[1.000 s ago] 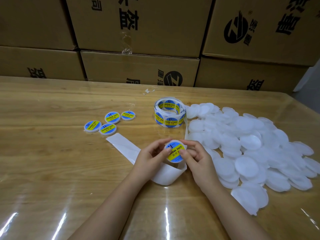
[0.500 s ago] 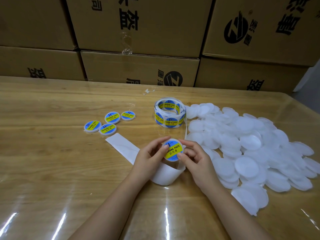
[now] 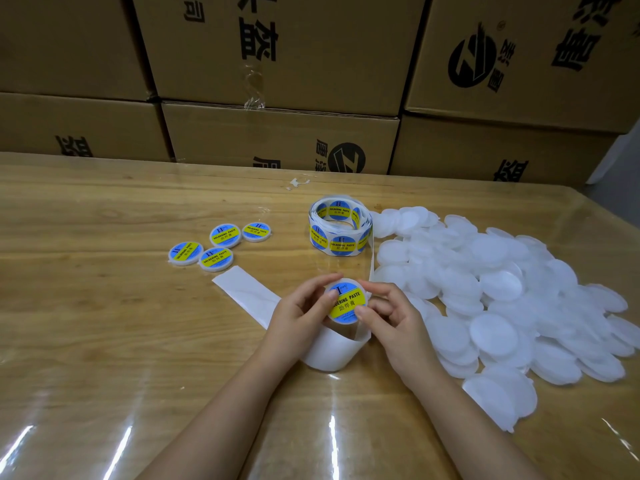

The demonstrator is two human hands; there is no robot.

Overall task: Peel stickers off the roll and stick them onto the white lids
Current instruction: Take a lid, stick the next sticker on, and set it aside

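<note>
Both hands hold one white lid [image 3: 347,301] with a blue and yellow sticker on its top, a little above the table in the middle. My left hand [image 3: 300,317] grips its left edge with a thumb on the sticker. My right hand [image 3: 391,317] grips its right edge, thumb at the lower rim. The sticker roll [image 3: 339,226] stands behind them, and its empty white backing strip [image 3: 249,296] loops under my hands and runs out to the left. A large heap of bare white lids [image 3: 495,289] lies to the right. Several stickered lids [image 3: 216,247] lie at the left.
The wooden table [image 3: 104,341] has a glossy clear cover. Stacked cardboard boxes [image 3: 277,133] form a wall along its far edge. A small scrap of white paper [image 3: 298,182] lies near the boxes.
The lid in my hands has turned slightly and risen a little; my thumbs have shifted over the sticker. Everything else on the table stays as it was.
</note>
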